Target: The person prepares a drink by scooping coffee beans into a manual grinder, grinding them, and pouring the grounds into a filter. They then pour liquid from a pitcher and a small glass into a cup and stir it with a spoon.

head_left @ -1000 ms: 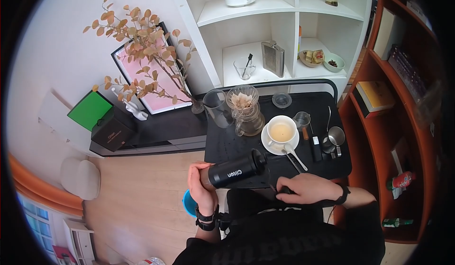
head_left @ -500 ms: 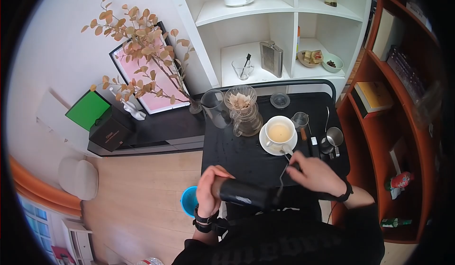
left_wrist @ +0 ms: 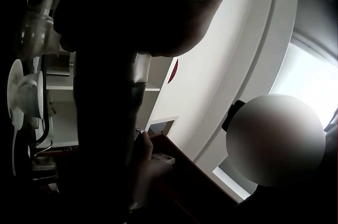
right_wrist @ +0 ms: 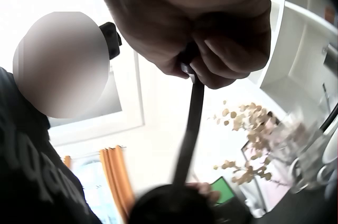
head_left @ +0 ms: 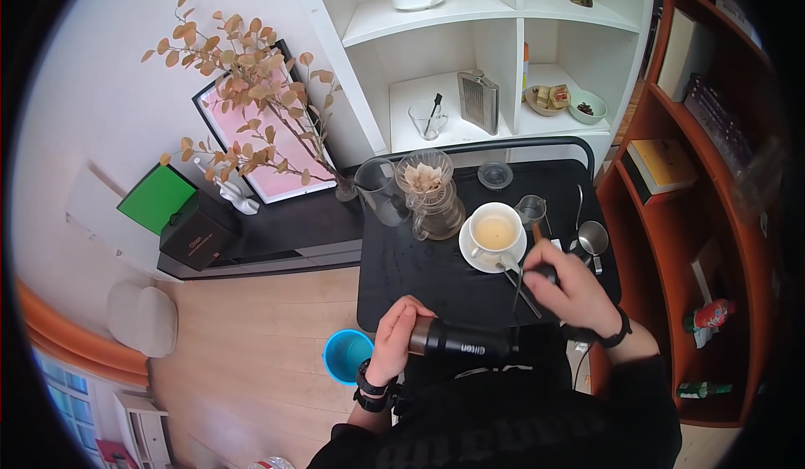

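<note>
In the head view my left hand (head_left: 394,339) grips the clear-brown end of a black hand coffee grinder (head_left: 465,340), which lies nearly level above the near edge of the table. My right hand (head_left: 574,289) curls round the knob of its crank. The thin crank arm (right_wrist: 191,124) runs from the fist down to the grinder's dark cap in the right wrist view. Backlight leaves the grinder body (left_wrist: 105,129) almost black in the left wrist view. Just beyond the right hand, a white cup (head_left: 495,230) of pale liquid stands on a saucer (head_left: 468,259) with a spoon.
On the black table (head_left: 419,289) stand a glass carafe (head_left: 440,220) topped by a dripper (head_left: 426,176) with a paper filter, a tall glass vessel (head_left: 381,196), a small glass cup (head_left: 531,209) and a metal pitcher (head_left: 592,236). A blue bucket (head_left: 346,356) sits on the floor.
My right hand has swung the crank from the near side up and round toward the saucer. The grinder has shifted right and dropped to nearly level, with the left hand still round its end.
</note>
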Demonstrator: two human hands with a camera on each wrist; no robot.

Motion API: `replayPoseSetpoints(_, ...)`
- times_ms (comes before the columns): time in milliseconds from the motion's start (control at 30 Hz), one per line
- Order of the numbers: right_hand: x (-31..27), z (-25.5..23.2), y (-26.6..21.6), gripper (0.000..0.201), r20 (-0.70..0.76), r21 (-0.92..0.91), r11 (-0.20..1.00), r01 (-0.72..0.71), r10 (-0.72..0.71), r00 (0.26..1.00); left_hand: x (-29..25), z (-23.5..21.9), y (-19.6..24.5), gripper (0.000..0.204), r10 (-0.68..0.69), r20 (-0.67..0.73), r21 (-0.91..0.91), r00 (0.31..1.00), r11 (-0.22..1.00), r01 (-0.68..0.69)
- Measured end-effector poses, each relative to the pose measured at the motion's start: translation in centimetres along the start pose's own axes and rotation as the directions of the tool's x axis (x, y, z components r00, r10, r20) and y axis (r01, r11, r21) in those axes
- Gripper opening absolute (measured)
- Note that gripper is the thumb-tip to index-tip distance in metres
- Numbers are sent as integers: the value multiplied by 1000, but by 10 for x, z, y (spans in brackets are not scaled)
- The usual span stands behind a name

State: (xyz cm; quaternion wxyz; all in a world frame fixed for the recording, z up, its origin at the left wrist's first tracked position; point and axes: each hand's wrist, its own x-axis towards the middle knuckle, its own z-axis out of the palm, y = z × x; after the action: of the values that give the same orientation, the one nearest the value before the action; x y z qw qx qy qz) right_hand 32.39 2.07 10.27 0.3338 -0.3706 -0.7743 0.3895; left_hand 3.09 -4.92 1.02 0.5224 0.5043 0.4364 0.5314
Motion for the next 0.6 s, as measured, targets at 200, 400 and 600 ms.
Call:
replayPoseSetpoints(200, -8, 24, 47, 30, 255, -362, 927, -96, 197, 947, 1, -9, 11, 35, 83, -125, -339, 989, 933, -121)
replayPoseSetpoints(400, -18, 10, -10, 27, 672, -62, 987, 149, -69, 737, 8, -6, 1, 33, -93, -348, -236, 933, 972, 9)
replayPoseSetpoints(600, -9, -3, -13, 16, 71, 71, 997, -4, -1, 998, 5, 7, 3, 31, -51, -2, 65, 999, 997, 51)
